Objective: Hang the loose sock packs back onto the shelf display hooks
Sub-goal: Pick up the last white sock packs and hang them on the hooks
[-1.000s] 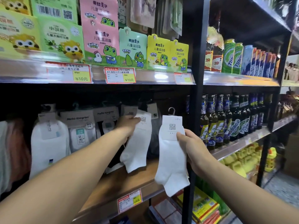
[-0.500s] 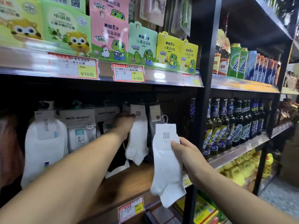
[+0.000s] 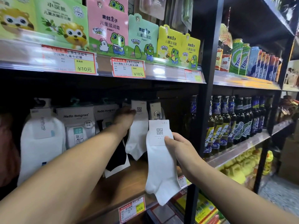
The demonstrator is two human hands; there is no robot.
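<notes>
My left hand (image 3: 123, 120) reaches deep into the dark sock bay and grips the paper label of a white sock pack (image 3: 138, 135), held high up under the shelf where the hooks are; the hook itself is lost in shadow. My right hand (image 3: 178, 147) pinches the label of a second white sock pack (image 3: 161, 167), which hangs free in front of the shelf. That pack's metal hanger (image 3: 156, 114) points up, beside and just below the first pack.
More packs hang to the left, among them two "Hello tongran" boxes (image 3: 76, 116) and a large white pack (image 3: 42, 143). A wooden shelf board (image 3: 129, 180) lies below. A black upright post (image 3: 205, 110) borders the bay; beer bottles (image 3: 226, 123) stand beyond it.
My left hand has lifted its sock pack up and deeper toward the hook area. My right hand with the second pack has shifted slightly left and closer to the bay.
</notes>
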